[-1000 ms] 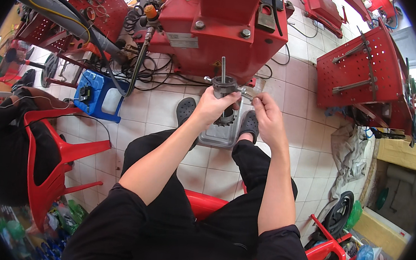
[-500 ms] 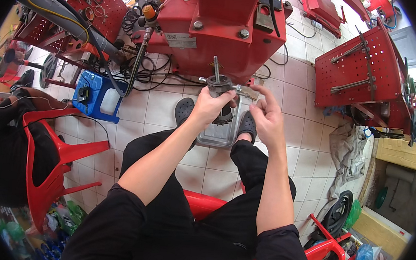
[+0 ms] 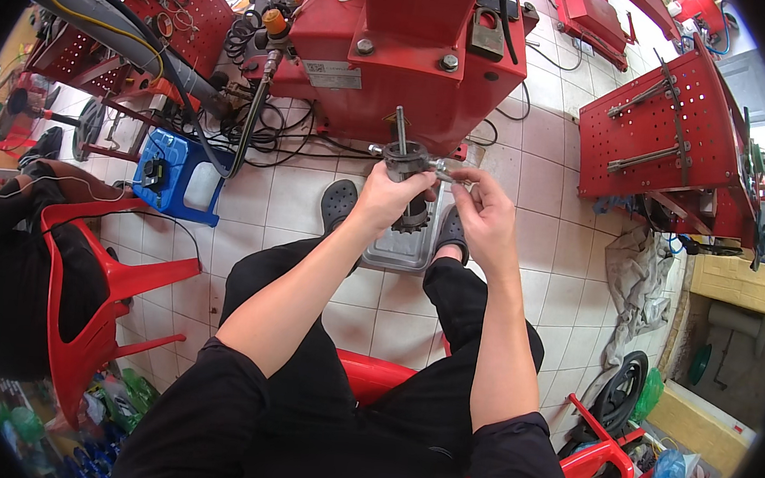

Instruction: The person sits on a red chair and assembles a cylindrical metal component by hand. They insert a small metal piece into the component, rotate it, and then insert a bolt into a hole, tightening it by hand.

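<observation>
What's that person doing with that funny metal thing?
Someone sitting down is holding a dark metal part in their left hand, with a thin rod sticking up from it. Their right hand is at a silvery piece on the part's right side; I can't tell how firmly it grips. The part is above a grey tray on the floor, in front of a big red machine.

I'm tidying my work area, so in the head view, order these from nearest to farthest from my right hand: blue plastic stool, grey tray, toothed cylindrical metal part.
From your right hand:
1. Toothed cylindrical metal part: just to its left, in your left hand.
2. Grey tray: below, between your shoes.
3. Blue plastic stool: well off to the left.
</observation>
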### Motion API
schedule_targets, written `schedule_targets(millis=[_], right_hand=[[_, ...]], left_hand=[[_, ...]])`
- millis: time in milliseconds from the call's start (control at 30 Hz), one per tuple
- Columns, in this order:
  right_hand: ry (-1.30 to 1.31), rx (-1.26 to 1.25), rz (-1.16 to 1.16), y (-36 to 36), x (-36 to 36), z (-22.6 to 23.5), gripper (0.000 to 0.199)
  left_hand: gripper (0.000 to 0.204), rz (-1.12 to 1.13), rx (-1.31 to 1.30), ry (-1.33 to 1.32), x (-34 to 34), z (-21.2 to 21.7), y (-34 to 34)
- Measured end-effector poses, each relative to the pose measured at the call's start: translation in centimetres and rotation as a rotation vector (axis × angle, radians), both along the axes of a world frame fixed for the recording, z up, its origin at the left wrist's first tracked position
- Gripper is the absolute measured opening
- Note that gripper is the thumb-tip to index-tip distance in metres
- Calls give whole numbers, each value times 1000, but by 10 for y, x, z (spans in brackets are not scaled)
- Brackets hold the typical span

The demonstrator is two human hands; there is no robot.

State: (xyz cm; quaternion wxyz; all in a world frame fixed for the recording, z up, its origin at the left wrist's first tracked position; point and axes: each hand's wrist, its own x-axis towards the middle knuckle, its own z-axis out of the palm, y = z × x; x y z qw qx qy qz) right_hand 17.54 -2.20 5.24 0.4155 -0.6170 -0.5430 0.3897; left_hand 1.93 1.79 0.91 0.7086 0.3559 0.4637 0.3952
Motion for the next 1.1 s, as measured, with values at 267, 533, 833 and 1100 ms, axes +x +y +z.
schedule_targets(millis=[267,533,833,1100], right_hand=[[80,29,-5,1,5,0,12],[107,1,-61,0,2,5,11],[-13,-75,-25,2,7,-5,13],[120,-44,29,3,8,-10,16]], left_hand=[[17,58,-22,-92,2,13,-3],[25,16,4,-39,1,5,-2],[26,-9,19,-38,0,5,-1],[25,-26,58,-50,1,4,-1]])
